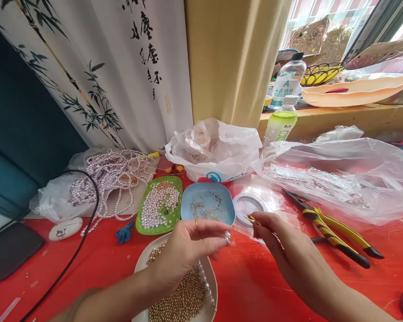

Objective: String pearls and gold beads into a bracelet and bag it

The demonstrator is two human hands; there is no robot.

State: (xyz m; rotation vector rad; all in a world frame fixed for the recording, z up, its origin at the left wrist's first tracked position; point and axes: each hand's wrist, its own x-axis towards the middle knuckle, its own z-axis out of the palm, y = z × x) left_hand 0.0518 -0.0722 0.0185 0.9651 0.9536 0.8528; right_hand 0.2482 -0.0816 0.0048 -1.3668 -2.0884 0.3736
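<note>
My left hand (196, 243) is closed in a pinch over the cream tray, with shiny clear beads (227, 237) at its fingertips. Below it, a beaded strand (206, 284) hangs down over the gold beads (181, 295) that fill the cream tray (214, 273). To the right, the fingers of my right hand (278, 237) pinch a small, thin yellow piece (253, 220); its kind is too small to make out. The two hands are apart, above the red tabletop. Just beyond them lie a blue tray (184, 201) of tiny metal findings and a green tray (143, 227) of pearl beads.
Yellow-black pliers (339, 232) lie on the right, near a plastic bag (383, 165) of clear packets. A white ring spool (250, 201) sits behind my right hand. Pearl strands (104, 174), a black cable (96, 210) and a phone (13, 248) are leftward. Bottles (282, 118) stand behind.
</note>
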